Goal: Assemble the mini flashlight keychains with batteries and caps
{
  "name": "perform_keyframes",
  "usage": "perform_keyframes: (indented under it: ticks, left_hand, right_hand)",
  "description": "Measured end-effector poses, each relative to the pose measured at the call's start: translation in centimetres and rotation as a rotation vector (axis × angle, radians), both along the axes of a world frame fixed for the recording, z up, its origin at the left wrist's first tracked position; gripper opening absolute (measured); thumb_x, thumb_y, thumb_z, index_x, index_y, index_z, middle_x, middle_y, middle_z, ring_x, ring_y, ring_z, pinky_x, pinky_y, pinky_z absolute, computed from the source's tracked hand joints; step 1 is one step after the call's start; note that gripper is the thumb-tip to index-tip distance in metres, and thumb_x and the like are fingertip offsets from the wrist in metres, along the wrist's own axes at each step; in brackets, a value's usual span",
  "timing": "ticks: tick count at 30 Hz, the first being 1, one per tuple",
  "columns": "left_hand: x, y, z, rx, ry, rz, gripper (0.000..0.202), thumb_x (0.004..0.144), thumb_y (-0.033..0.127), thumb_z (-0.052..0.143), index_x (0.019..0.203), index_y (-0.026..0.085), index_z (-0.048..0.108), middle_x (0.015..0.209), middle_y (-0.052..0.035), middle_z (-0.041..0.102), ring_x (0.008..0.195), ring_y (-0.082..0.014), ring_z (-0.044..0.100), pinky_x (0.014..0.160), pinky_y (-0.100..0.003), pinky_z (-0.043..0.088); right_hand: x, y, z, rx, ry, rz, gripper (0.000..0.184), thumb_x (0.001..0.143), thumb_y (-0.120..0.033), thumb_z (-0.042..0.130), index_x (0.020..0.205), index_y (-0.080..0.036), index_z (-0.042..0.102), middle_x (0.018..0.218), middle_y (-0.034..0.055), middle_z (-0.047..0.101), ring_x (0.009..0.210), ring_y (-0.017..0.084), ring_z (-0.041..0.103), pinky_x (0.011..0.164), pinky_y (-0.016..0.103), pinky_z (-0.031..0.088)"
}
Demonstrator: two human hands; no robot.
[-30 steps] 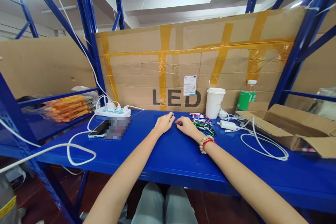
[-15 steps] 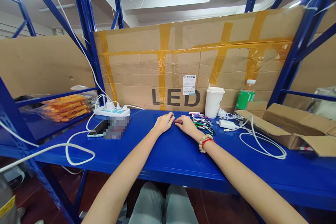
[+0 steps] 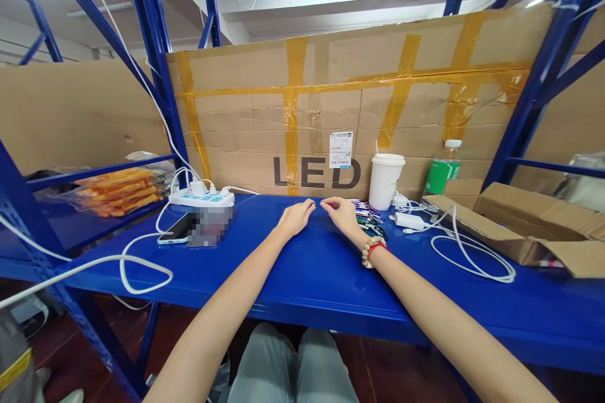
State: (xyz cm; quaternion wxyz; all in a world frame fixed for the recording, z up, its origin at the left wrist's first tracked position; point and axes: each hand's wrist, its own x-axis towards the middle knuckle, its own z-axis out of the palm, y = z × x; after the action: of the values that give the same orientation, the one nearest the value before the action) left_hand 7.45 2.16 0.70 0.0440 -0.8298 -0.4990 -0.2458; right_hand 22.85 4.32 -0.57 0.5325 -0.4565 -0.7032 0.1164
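Note:
My left hand (image 3: 297, 216) rests over the middle of the blue tabletop (image 3: 302, 271), its fingers curled together. A tiny dark, shiny bit shows at its fingertips, too small to name. Facing it, a short gap away, is my right hand (image 3: 341, 214), with thumb and forefinger brought together in a pinch. Whatever they hold, if anything, is too small to make out. Just beyond my right hand lies a pile of slim, shiny pen-like items (image 3: 371, 219) in purple, green and silver, partly hidden by that hand. A beaded bracelet and red band (image 3: 371, 250) circle my right wrist.
Behind the pile stands a white paper cup (image 3: 385, 182), near a green-labelled bottle (image 3: 443, 173). White cables (image 3: 466, 261) and an open carton (image 3: 534, 227) occupy the right. A power strip (image 3: 203, 199) and phone (image 3: 177, 231) lie left. A cardboard wall (image 3: 246, 132) closes the back.
My right hand has raised its thumb and forefinger into a more extended pinch and covers more of the pile. My left hand has barely shifted. The view tilts slightly.

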Motion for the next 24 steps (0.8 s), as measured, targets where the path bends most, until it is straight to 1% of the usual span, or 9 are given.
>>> perform_keyframes:
  ticks: [4, 8, 12, 15, 20, 24]
  left_hand:
    - [0.12, -0.17, 0.08, -0.001, 0.004, -0.01, 0.028, 0.093, 0.034, 0.027, 0.107, 0.024, 0.048, 0.103, -0.0024, 0.064, 0.096, -0.018, 0.06, 0.079, -0.027, 0.044]
    - [0.18, -0.19, 0.05, -0.002, 0.0, -0.017, 0.028, 0.093, 0.034, 0.026, 0.11, 0.024, 0.046, 0.106, -0.0023, 0.063, 0.097, -0.0179, 0.059, 0.079, -0.027, 0.045]
    - [0.23, -0.07, -0.06, -0.006, 0.01, -0.02, 0.027, 0.093, 0.034, 0.027, 0.11, 0.024, 0.046, 0.105, -0.0022, 0.063, 0.098, -0.0173, 0.059, 0.08, -0.027, 0.044]
    - [0.26, 0.05, -0.14, -0.006, 0.025, -0.023, 0.027, 0.093, 0.033, 0.027, 0.11, 0.024, 0.045, 0.105, -0.0031, 0.063, 0.098, -0.0178, 0.059, 0.081, -0.027, 0.044]
    - [0.28, 0.11, -0.15, -0.009, 0.038, -0.034, 0.027, 0.094, 0.032, 0.026, 0.111, 0.023, 0.044, 0.107, -0.0047, 0.062, 0.098, -0.0186, 0.059, 0.08, -0.027, 0.044]
    - [0.25, 0.1, -0.11, -0.018, 0.04, -0.03, 0.027, 0.094, 0.031, 0.025, 0.111, 0.023, 0.045, 0.107, -0.0045, 0.063, 0.097, -0.0182, 0.06, 0.08, -0.027, 0.044]
  right_hand:
    - [-0.29, 0.05, -0.06, -0.006, 0.107, 0.045, 0.027, 0.076, -0.034, 0.054, 0.084, -0.012, 0.067, 0.084, 0.0092, 0.07, 0.073, 0.018, 0.065, 0.065, 0.029, 0.052]
    - [-0.57, -0.02, -0.14, -0.017, 0.14, 0.104, 0.027, 0.073, -0.036, 0.056, 0.08, -0.013, 0.067, 0.081, 0.0086, 0.071, 0.072, 0.018, 0.065, 0.064, 0.029, 0.052]
    - [-0.54, -0.08, -0.13, -0.013, 0.161, 0.125, 0.029, 0.071, -0.039, 0.057, 0.078, -0.013, 0.067, 0.081, 0.009, 0.07, 0.073, 0.018, 0.064, 0.065, 0.03, 0.052]
    - [-0.48, -0.11, -0.08, -0.004, 0.172, 0.128, 0.029, 0.071, -0.038, 0.057, 0.078, -0.012, 0.067, 0.081, 0.0095, 0.07, 0.073, 0.019, 0.064, 0.066, 0.031, 0.052]
    - [-0.51, -0.3, 0.07, 0.023, 0.161, 0.132, 0.024, 0.072, -0.033, 0.058, 0.08, -0.012, 0.066, 0.081, 0.0095, 0.07, 0.073, 0.018, 0.064, 0.071, 0.031, 0.051]
    - [-0.54, -0.4, 0.14, 0.039, 0.142, 0.132, 0.022, 0.072, -0.031, 0.058, 0.081, -0.013, 0.067, 0.08, 0.0088, 0.07, 0.073, 0.017, 0.064, 0.072, 0.031, 0.051]
